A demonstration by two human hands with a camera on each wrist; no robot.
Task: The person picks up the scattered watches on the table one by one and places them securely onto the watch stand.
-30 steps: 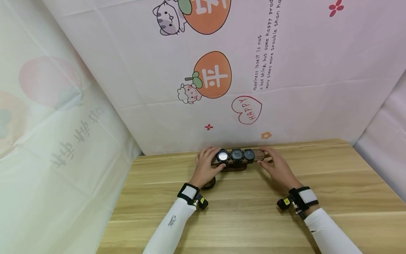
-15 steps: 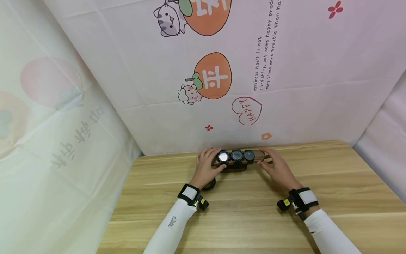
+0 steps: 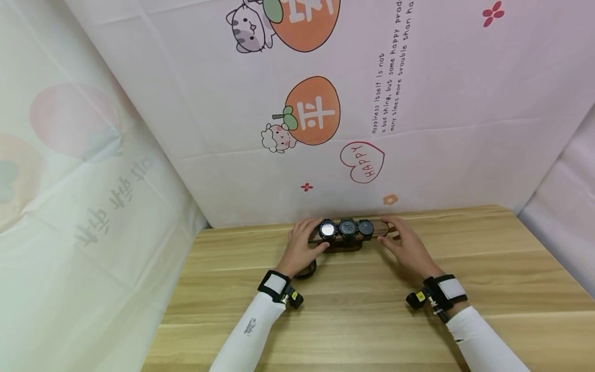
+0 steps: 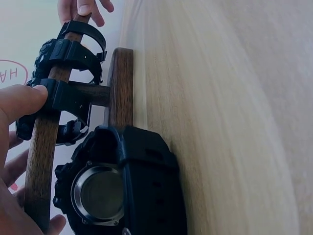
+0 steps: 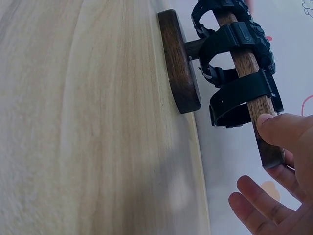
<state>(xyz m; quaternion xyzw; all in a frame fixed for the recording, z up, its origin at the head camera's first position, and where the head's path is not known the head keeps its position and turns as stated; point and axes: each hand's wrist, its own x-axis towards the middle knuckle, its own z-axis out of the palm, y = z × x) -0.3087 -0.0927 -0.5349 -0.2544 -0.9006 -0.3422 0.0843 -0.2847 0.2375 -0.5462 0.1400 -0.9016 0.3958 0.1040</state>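
Three black wristwatches hang strapped round the dark wooden bar of a T-shaped watch stand [image 3: 381, 229], near the table's back edge. At the bar's left end, my left hand [image 3: 299, 248] holds the leftmost watch [image 3: 328, 229]; its thumb [image 4: 36, 95] presses the strap and its fingers lie behind the bar. My right hand [image 3: 409, 245] grips the bar's right end, thumb on top, beside the rightmost watch [image 3: 366, 228]. The middle watch [image 3: 347, 228] is untouched. Another black wristwatch [image 4: 100, 191] stands on the table, partly hidden behind my left hand in the head view.
The stand's wooden base [image 5: 178, 61] rests on the wood-grain table [image 3: 353, 320]. A printed white cloth [image 3: 223, 113] hangs just behind the table's back edge, and another cloth [image 3: 93, 258] hangs along the left side.
My left wrist has shifted slightly left, and the leftmost watch appears marginally further right. My right hand keeps its place on the bar's end.
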